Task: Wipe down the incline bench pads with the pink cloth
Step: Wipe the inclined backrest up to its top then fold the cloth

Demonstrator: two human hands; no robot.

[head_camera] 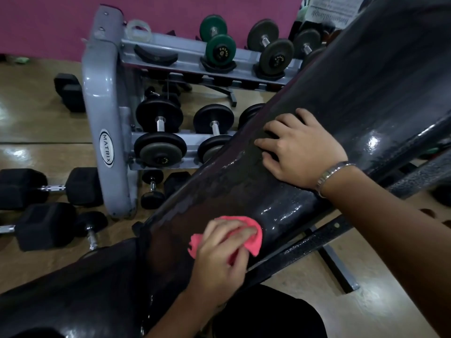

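Note:
The incline bench's long black back pad (341,89) runs diagonally from lower left to upper right, worn and scuffed along its left edge, glossy wet on the right. The black seat pad (73,296) lies at the bottom left. My left hand (219,254) presses the crumpled pink cloth (255,243) onto the lower end of the back pad. My right hand (300,147), with a metal bracelet on the wrist, rests flat on the middle of the back pad, fingers spread, holding nothing.
A grey Matrix dumbbell rack (105,123) with several round dumbbells stands just left of the bench. Black hex dumbbells (44,225) lie on the tan floor at the left. The bench's black steel frame (312,242) runs under the pad at the right. A magenta wall (48,23) stands behind.

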